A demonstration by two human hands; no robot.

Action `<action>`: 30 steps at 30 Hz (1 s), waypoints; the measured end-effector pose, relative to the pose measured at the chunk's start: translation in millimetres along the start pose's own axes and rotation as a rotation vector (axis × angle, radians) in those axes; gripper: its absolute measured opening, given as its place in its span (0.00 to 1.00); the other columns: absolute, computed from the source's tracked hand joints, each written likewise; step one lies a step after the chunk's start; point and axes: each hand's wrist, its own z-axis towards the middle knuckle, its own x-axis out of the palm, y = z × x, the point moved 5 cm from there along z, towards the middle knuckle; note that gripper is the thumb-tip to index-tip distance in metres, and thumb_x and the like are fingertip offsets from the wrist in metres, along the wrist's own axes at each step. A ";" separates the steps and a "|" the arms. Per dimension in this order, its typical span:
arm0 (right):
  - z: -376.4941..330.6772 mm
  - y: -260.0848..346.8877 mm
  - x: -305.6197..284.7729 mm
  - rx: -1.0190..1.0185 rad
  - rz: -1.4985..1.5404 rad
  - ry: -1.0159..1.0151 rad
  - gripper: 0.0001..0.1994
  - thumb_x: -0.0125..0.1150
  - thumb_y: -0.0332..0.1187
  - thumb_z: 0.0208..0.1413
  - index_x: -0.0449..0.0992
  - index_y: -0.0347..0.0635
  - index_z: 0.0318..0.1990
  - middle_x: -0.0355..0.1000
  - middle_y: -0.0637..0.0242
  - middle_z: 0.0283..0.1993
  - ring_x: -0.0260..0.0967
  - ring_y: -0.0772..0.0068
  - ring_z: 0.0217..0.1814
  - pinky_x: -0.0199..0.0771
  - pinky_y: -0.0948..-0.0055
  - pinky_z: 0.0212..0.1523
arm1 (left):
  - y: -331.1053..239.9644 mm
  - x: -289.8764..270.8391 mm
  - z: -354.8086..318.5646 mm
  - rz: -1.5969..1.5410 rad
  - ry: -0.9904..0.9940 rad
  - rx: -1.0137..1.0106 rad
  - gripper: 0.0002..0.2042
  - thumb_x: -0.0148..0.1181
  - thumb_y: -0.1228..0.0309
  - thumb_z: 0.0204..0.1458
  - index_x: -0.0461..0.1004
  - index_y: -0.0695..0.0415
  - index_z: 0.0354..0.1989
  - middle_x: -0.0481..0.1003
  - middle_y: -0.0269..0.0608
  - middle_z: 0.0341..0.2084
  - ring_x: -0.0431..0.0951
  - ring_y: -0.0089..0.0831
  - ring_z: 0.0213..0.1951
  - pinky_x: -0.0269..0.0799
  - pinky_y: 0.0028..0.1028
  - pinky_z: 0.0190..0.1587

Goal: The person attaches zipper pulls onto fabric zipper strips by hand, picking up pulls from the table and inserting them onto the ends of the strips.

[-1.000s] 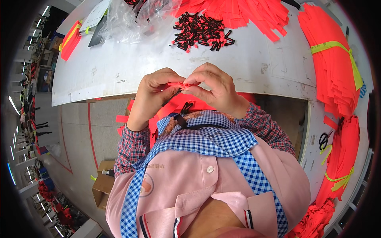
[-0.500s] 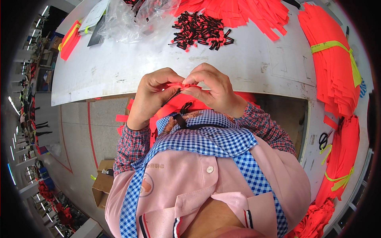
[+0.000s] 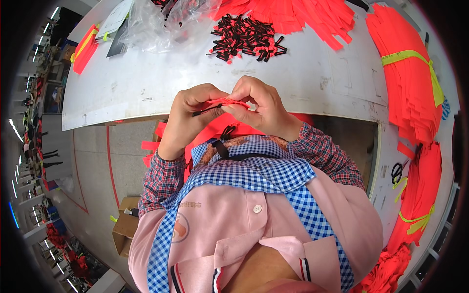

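Just over the near edge of the white table [image 3: 161, 93], my left hand [image 3: 184, 118] and my right hand [image 3: 264, 103] meet, both closed. A bright red fabric strip [image 3: 223, 101] is pinched between the fingertips of both. A small black piece [image 3: 201, 113] sticks out from my left fingers; it looks like one of the small black pulls in the pile, but I cannot make out how it joins the strip. Farther back on the table lies that pile of black pulls with red ends [image 3: 244, 38]. More red fabric [image 3: 210, 131] hangs over my lap below the hands.
Loose red strips [image 3: 293, 14] and a clear plastic bag [image 3: 154, 29] lie at the back. Red bundles tied with yellow bands [image 3: 410, 83] line the right side, near black-handled scissors [image 3: 397, 172]. A small red bundle [image 3: 86, 51] sits far left; a cardboard box [image 3: 125, 229] stands lower left.
The black piece in my left fingers has swung from pointing down to lying flatter toward the left. My right fingers have shifted slightly on the red strip.
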 end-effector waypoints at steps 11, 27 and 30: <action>13.3 6.1 -8.6 0.108 -0.030 0.063 0.10 0.66 0.30 0.51 0.72 0.37 0.36 0.72 0.65 0.32 0.72 0.77 0.34 0.73 0.76 0.34 | -27.5 -10.1 4.7 -0.021 -0.090 0.076 0.04 0.61 0.79 0.50 0.77 0.64 0.34 0.74 0.37 0.32 0.73 0.23 0.35 0.68 0.22 0.39; -7.3 -17.5 107.7 0.398 0.272 0.824 0.24 0.63 0.43 0.51 0.71 0.36 0.51 0.75 0.52 0.38 0.74 0.64 0.37 0.71 0.68 0.40 | -162.6 -179.4 -110.5 0.309 -1.418 0.872 0.12 0.53 0.73 0.57 0.71 0.66 0.47 0.77 0.50 0.34 0.79 0.33 0.32 0.80 0.24 0.30; -4.6 -17.5 104.6 0.380 0.192 0.912 0.24 0.63 0.44 0.49 0.73 0.33 0.46 0.76 0.54 0.33 0.74 0.64 0.33 0.71 0.69 0.36 | -168.2 -161.9 -120.0 1.183 -1.470 0.685 0.18 0.59 0.78 0.52 0.69 0.63 0.52 0.75 0.50 0.43 0.77 0.36 0.44 0.75 0.29 0.45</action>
